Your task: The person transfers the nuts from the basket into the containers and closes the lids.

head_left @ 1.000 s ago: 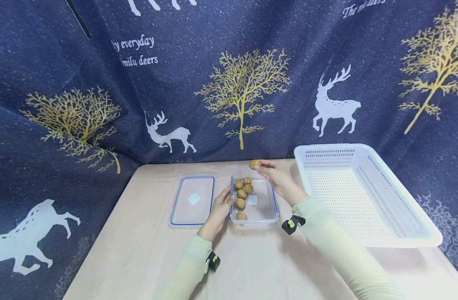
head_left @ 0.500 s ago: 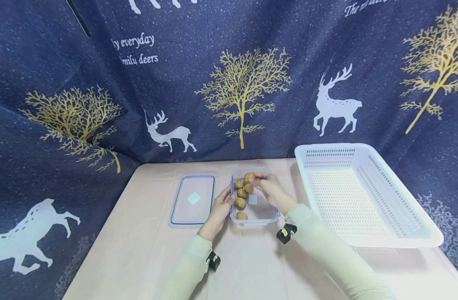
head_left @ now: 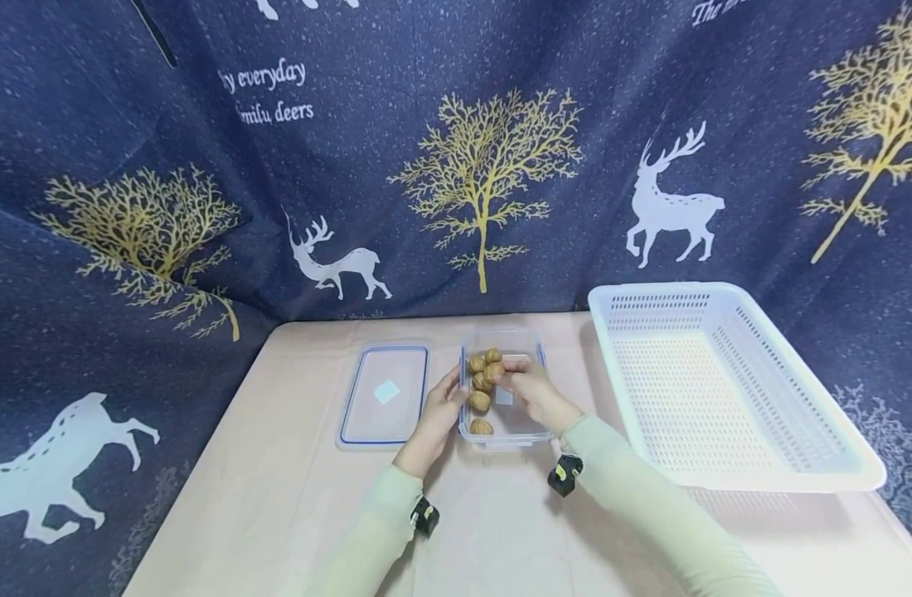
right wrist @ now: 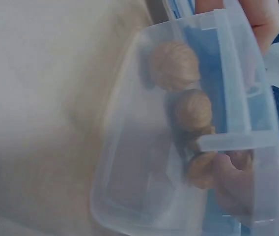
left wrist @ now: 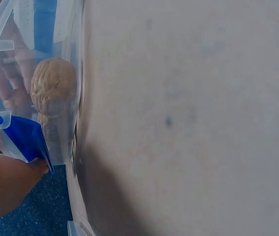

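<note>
A clear plastic container (head_left: 510, 438) sits mid-table with several walnuts (head_left: 478, 401) inside. My left hand (head_left: 453, 395) grips its left wall; the left wrist view shows a fingertip (left wrist: 4, 184) against the blue clip, with a walnut (left wrist: 53, 86) behind the wall. My right hand (head_left: 506, 373) reaches into the container and pinches a walnut (head_left: 495, 371) low among the others. Through the container wall (right wrist: 129, 162), the right wrist view shows the fingers (right wrist: 235, 184) curled round that walnut (right wrist: 202, 169) beside two more walnuts (right wrist: 175, 65).
The container's blue-rimmed lid (head_left: 385, 395) lies flat just left of it. A large white perforated basket (head_left: 762, 478) stands at the right. A beige cloth covers the table (head_left: 277, 497), and a dark deer-print curtain hangs behind it.
My right hand has carried a walnut from above the container's far rim down into it, among the others. The left hand stays on the container's left wall.
</note>
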A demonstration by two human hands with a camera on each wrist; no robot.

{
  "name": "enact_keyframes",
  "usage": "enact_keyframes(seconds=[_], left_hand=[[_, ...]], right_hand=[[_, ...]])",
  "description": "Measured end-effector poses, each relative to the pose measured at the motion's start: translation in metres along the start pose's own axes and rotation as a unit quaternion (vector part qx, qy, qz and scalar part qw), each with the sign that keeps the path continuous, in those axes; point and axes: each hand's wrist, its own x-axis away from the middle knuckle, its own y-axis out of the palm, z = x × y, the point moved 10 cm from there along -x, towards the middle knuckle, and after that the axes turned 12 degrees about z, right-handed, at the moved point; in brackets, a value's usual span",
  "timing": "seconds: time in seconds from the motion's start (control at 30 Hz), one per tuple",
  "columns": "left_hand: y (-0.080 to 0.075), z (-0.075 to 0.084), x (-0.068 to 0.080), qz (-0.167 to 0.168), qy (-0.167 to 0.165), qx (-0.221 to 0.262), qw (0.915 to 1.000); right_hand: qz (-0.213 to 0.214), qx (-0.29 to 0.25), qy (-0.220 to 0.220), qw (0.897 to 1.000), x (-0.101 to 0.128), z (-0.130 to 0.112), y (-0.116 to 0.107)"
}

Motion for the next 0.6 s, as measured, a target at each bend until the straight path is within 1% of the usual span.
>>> enact_keyframes(seconds=[0.07, 0.13, 0.17, 0.23, 0.27, 0.3, 0.33, 0.37, 0.4, 0.5, 0.6], left_hand=[[0.000, -0.008, -0.005, 0.003, -0.001, 0.003, 1.0000], [-0.001, -0.010, -0.007, 0.009, -0.001, 0.005, 0.9999], [-0.001, -0.011, -0.007, 0.011, 0.000, 0.004, 0.9999], [-0.002, -0.011, -0.007, 0.016, 0.001, 0.001, 0.9999], [-0.002, -0.011, -0.007, 0.018, 0.001, 0.000, 0.9998], [-0.002, -0.011, -0.007, 0.020, 0.001, 0.000, 0.9998], [-0.002, -0.010, -0.007, 0.021, 0.003, -0.003, 0.9998], [-0.002, -0.010, -0.006, 0.022, 0.003, -0.003, 0.9997], [-0.002, -0.010, -0.006, 0.023, 0.003, -0.004, 0.9997], [-0.003, -0.010, -0.007, 0.025, 0.005, -0.003, 0.9997], [-0.003, -0.011, -0.007, 0.025, 0.007, -0.001, 0.9997]], right_hand=[[-0.011, -0.015, -0.017, 1.000, -0.027, 0.023, -0.003], [-0.019, -0.026, -0.022, 0.999, -0.060, 0.053, -0.007], [-0.025, -0.026, -0.024, 0.999, -0.075, 0.067, -0.008], [-0.019, -0.014, -0.027, 0.999, -0.111, 0.103, -0.013], [-0.021, -0.010, -0.029, 0.999, -0.117, 0.110, -0.013], [-0.015, 0.001, -0.019, 1.000, -0.117, 0.112, -0.013], [-0.021, 0.005, -0.026, 0.999, -0.114, 0.110, -0.013], [-0.022, 0.006, -0.027, 0.999, -0.108, 0.106, -0.012], [-0.015, 0.013, -0.025, 0.999, -0.099, 0.098, -0.011], [0.008, 0.048, -0.002, 0.999, -0.053, 0.062, -0.008], [0.032, 0.084, 0.012, 0.996, -0.017, 0.034, -0.006]])
